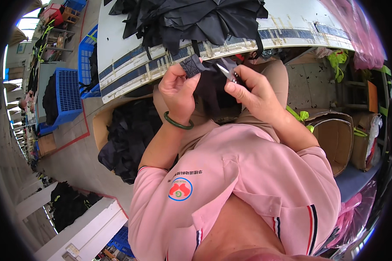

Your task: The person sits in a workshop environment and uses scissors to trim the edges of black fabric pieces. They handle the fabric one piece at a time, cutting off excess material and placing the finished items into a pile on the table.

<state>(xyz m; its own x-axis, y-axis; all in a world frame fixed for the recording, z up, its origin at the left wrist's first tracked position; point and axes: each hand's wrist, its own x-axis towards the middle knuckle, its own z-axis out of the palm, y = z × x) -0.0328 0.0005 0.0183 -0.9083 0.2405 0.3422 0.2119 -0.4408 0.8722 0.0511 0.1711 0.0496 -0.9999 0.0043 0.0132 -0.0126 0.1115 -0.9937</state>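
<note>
Item: black fabric piece (209, 80), held over the lap below the tabletop (117, 65) edge. Left hand (178, 91) pinches its textured end; right hand (252, 93) grips small snips (228, 71) (blades at the cloth). Risk: blades nicking fabric or fingertip if cloth slips.

We cannot see most of the small metal snips (229, 73), since our right hand (252, 93) covers all but the tips. The black fabric piece (209, 82) is partly hidden behind both hands, and the black fabric pile (191, 17) on the worktop (126, 65) is cut off by the top edge.
</note>
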